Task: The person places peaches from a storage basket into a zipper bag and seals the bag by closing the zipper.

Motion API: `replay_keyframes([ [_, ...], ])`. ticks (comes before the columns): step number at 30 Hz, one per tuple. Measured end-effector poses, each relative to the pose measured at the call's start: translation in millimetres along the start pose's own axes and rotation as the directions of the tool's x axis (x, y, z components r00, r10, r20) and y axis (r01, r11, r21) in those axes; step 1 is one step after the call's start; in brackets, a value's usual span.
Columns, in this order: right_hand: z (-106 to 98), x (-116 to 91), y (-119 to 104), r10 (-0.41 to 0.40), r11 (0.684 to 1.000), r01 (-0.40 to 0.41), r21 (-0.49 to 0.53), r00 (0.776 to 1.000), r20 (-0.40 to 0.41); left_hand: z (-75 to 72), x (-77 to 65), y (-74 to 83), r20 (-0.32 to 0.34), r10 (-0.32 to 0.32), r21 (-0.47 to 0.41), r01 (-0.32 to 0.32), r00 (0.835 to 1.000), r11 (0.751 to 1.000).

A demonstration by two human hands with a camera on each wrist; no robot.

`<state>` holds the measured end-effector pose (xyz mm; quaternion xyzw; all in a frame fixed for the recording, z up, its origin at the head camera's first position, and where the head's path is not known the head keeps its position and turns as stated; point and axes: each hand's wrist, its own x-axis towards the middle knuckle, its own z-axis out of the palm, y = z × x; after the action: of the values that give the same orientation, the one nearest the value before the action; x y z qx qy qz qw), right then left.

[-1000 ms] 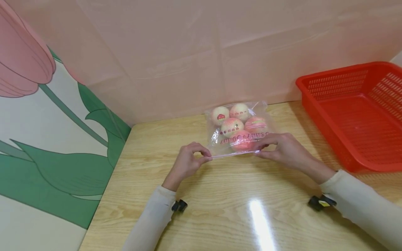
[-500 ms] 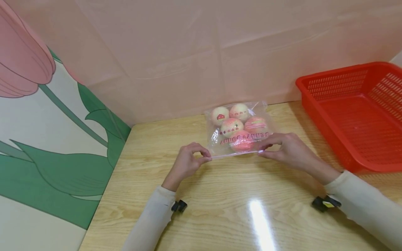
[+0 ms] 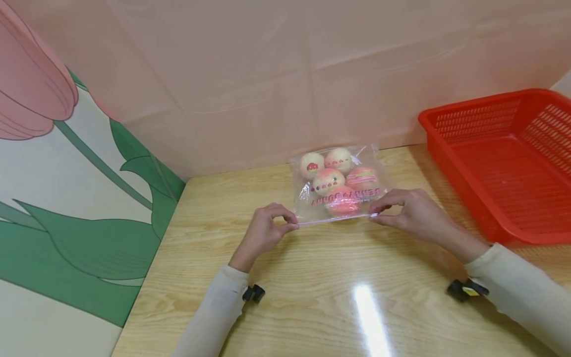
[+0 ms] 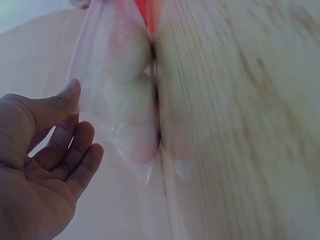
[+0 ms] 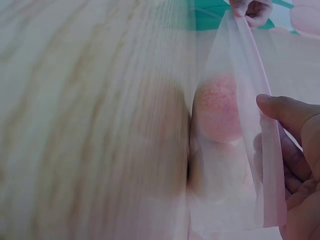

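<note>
A clear zip bag (image 3: 308,210) with red lettering and pictures lies on the table, holding several round pink-and-cream peaches (image 3: 342,204). Its pale pink zip strip (image 3: 334,220) faces the person and is stretched straight. My left hand (image 3: 266,229) pinches the strip's left end between thumb and forefinger. In the left wrist view, the other fingers of that hand stay loosely bent below the bag. Near the right end, my right hand (image 3: 412,214) pinches the strip, its thumb (image 5: 272,106) on the near face and fingers behind the film. The mouth edge is raised off the wood in both wrist views.
A red plastic basket (image 3: 475,186) with slotted walls stands at the right. Behind the wooden table (image 3: 312,292) hangs a pink cloth (image 3: 232,74). A panel with a painted tulip (image 3: 80,243) borders the left edge.
My right hand has slid a short way to the right along the zip strip. The left hand keeps its pinch at the left end, and the bag stays nearly in place.
</note>
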<state>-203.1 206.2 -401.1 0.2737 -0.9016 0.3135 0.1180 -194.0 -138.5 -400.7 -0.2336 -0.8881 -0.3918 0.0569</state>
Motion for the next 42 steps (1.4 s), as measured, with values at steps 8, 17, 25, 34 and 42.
replay_keyframes([
  [8, -0.5, 1.1, 2.2, -0.032, 0.999, 0.032, -0.017, 0.999, -0.013, 0.1, 1.4, -1.6, 0.000, -0.003, 0.009, 0.003, 1.000, 1.000],
  [17, -2.6, 1.0, 3.0, -0.060, 0.998, 0.059, -0.012, 0.998, -0.014, -1.1, 3.2, -0.3, 0.000, 0.000, 0.014, 0.000, 1.000, 1.000],
  [25, -5.3, -2.1, 5.6, -0.069, 0.998, 0.068, -0.010, 0.996, -0.050, -2.1, 4.4, -0.2, 0.001, -0.014, 0.010, 0.014, 1.000, 1.000],
  [34, -8.0, -5.2, 6.3, -0.045, 0.999, 0.046, 0.025, 0.999, -0.024, -2.9, 2.9, 0.5, 0.000, -0.036, 0.028, 0.036, 0.999, 0.999],
  [42, -7.7, -9.0, 6.9, -0.009, 1.000, 0.009, 0.008, 1.000, -0.004, -3.8, 1.0, 1.2, 0.003, -0.069, 0.036, 0.069, 0.998, 0.997],
])
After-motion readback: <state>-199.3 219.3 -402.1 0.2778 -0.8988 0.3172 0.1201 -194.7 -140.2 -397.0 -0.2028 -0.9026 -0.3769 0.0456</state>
